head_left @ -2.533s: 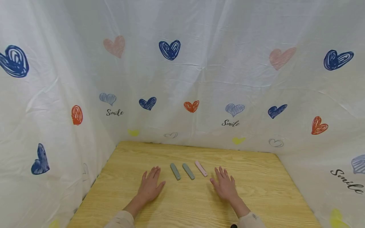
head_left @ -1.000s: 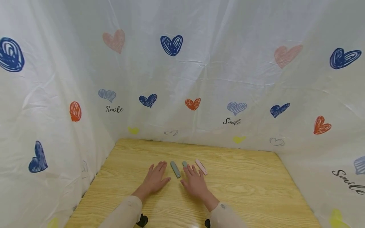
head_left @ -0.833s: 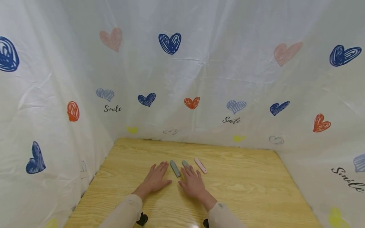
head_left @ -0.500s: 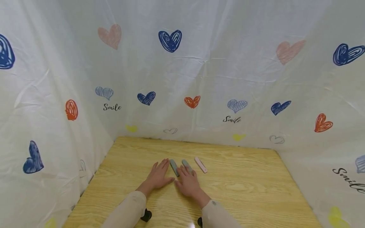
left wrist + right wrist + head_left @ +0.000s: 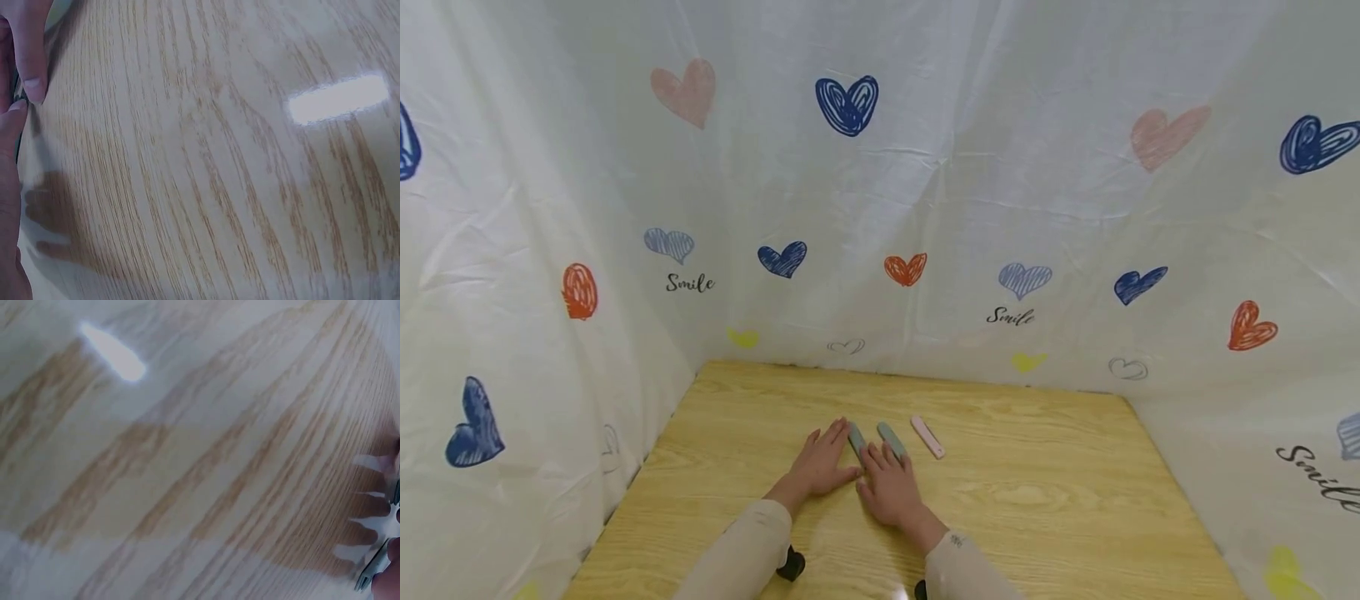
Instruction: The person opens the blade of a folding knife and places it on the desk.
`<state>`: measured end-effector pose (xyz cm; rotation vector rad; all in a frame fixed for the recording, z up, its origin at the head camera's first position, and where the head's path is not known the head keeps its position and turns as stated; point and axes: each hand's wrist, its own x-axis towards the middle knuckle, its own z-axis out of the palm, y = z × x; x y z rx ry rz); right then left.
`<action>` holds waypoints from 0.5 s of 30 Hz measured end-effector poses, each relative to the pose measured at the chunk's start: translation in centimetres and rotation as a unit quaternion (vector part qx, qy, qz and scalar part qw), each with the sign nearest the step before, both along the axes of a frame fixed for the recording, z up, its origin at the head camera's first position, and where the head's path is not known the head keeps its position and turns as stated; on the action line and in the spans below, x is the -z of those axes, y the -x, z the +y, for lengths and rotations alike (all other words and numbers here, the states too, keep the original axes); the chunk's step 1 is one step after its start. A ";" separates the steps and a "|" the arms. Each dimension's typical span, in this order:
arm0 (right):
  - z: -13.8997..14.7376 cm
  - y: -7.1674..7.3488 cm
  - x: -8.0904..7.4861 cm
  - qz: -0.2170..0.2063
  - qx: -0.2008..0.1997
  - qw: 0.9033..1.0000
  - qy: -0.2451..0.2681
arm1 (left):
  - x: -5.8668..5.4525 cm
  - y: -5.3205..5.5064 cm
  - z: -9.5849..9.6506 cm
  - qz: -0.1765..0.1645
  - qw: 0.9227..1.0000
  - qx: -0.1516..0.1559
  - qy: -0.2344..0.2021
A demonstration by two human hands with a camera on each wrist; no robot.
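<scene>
Two slim green bars and a pink one [image 5: 928,437], with rounded far ends, lie on the table; they look like small utility knives. My left hand [image 5: 822,464] lies along the left side of the left green knife [image 5: 856,439], its index fingertip right at the far end and its thumb near the close end. My right hand [image 5: 891,492] has its fingers laid forward over the close end of that knife, hiding it. Other right fingertips overlap the close end of the middle green knife [image 5: 891,438]. A green knife edge [image 5: 373,565] shows beside fingers in the right wrist view.
The wood-grain table [image 5: 1037,500] reaches back to a white curtain [image 5: 955,217] printed with hearts, which also closes in both sides. Black wrist camera pieces [image 5: 792,565] hang under the cream sleeves [image 5: 737,546].
My right hand has come left from beyond the pink knife, over the middle green knife to the left one. My left hand has moved slightly right, up against the left green knife.
</scene>
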<state>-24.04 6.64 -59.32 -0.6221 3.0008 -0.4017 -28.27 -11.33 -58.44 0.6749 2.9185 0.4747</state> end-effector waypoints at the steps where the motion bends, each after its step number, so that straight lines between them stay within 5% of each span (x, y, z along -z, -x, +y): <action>1: 0.0 0.0 0.0 0.000 0.000 1.000 -0.002 | 0.0 0.0 0.0 -0.001 1.000 0.000 0.000; 15: 1.0 -0.1 0.2 -0.002 -0.051 0.999 -0.017 | 0.5 -0.4 -0.1 -0.012 1.000 -0.002 -0.018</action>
